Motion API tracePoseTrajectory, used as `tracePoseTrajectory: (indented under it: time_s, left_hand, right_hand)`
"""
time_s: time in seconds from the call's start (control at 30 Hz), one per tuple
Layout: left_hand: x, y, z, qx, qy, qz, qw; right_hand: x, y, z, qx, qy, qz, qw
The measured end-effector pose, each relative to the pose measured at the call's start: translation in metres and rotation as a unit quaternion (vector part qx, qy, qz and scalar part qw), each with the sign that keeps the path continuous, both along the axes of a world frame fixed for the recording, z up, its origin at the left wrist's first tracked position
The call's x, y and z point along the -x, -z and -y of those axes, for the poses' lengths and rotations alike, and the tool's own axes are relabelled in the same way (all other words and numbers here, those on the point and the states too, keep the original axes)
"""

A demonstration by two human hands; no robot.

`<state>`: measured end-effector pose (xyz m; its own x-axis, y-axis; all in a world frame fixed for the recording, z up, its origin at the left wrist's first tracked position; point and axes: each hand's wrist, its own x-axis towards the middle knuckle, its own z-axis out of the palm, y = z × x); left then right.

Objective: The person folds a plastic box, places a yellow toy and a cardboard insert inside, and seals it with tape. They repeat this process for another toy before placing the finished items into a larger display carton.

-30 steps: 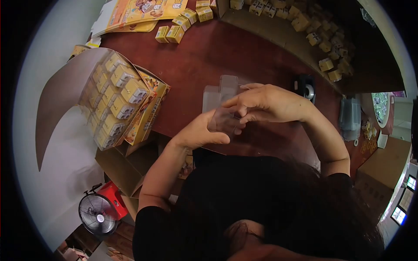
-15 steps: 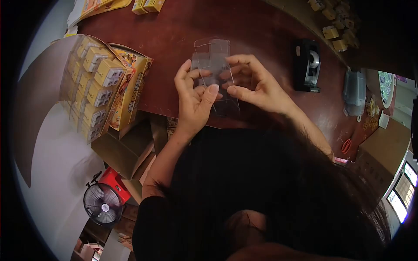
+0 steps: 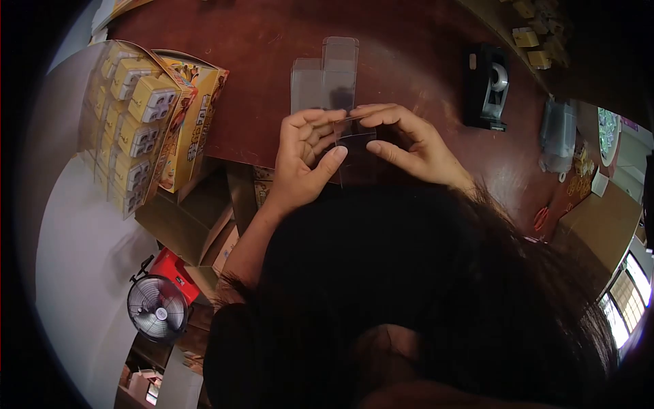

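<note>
A clear plastic box [image 3: 340, 73] with flat flaps and crease lines is in front of me, its flaps pointing away from my body. My left hand [image 3: 304, 150] curls round its left side, fingertips on a fold line and thumb on the near panel. On the right edge, my right hand [image 3: 409, 143] pinches the plastic with bent fingers, thumb lower down. The near part of the box, between the two hands, stands partly folded. Reflections and the transparent sheet make its exact shape hard to make out.
On the dark red table [image 3: 259, 41], a black tape dispenser [image 3: 486, 88] stands to the right, with red-handled scissors [image 3: 541, 218] nearer me. At left is a display box of small yellow packages [image 3: 139, 102]. A cardboard box [image 3: 184, 225] and a fan [image 3: 158, 308] are lower left.
The plastic's flaps now extend farther from me, beyond my fingers. Both hands have shifted to its near part, and their fingertips have come closer together along a fold.
</note>
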<state>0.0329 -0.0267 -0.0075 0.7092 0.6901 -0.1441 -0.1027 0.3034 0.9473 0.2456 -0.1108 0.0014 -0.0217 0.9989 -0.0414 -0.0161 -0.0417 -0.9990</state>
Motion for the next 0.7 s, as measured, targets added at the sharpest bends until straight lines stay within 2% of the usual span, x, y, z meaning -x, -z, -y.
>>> tracePoseTrajectory:
  time_s: [0.03, 0.17, 0.23, 0.27, 0.33, 0.37, 0.43, 0.47, 0.53, 0.6, 0.63, 0.7]
  left_hand:
    - [0.001, -0.002, 0.000, 0.001, 0.000, -0.001, 1.000]
    - [0.009, -0.005, -0.007, 0.004, 0.035, -0.029, 0.999]
    - [0.010, -0.006, -0.006, -0.006, 0.055, -0.038, 0.998]
    - [0.007, -0.009, -0.005, -0.004, 0.042, -0.046, 0.998]
    - [0.007, -0.009, -0.005, -0.002, 0.028, -0.057, 0.998]
    - [0.008, -0.007, -0.007, 0.023, 0.025, -0.057, 0.998]
    - [0.011, -0.005, -0.013, 0.048, 0.020, -0.058, 0.997]
    - [0.012, -0.005, -0.018, 0.044, 0.041, -0.083, 0.995]
    - [0.014, -0.002, -0.019, 0.041, 0.060, -0.107, 0.992]
    - [0.017, 0.008, -0.014, 0.038, 0.055, -0.004, 0.998]
    - [0.016, 0.008, -0.013, 0.040, 0.054, -0.002, 0.998]
    - [0.013, 0.007, -0.007, 0.101, 0.031, 0.077, 0.991]
  right_hand:
    - [0.004, 0.001, 0.001, -0.004, 0.031, -0.058, 0.998]
    - [0.002, -0.009, 0.000, 0.017, 0.001, -0.057, 0.998]
    - [-0.002, -0.004, -0.006, -0.088, -0.073, 0.073, 0.991]
    - [0.000, -0.005, -0.007, -0.088, -0.074, 0.072, 0.991]
    - [0.007, -0.012, -0.011, -0.007, -0.043, 0.053, 0.998]
    - [0.010, -0.018, -0.014, -0.007, -0.045, 0.052, 0.998]
    - [0.015, -0.030, -0.020, 0.170, 0.014, -0.042, 0.984]
    - [0.014, -0.026, -0.021, 0.171, 0.013, -0.043, 0.984]
    - [0.010, -0.016, -0.025, 0.086, -0.047, 0.034, 0.995]
    - [0.006, -0.020, -0.021, 0.058, -0.057, 0.058, 0.995]
    - [0.005, -0.021, -0.020, 0.031, -0.066, 0.079, 0.994]
    - [0.005, -0.021, -0.018, 0.014, -0.064, 0.098, 0.993]
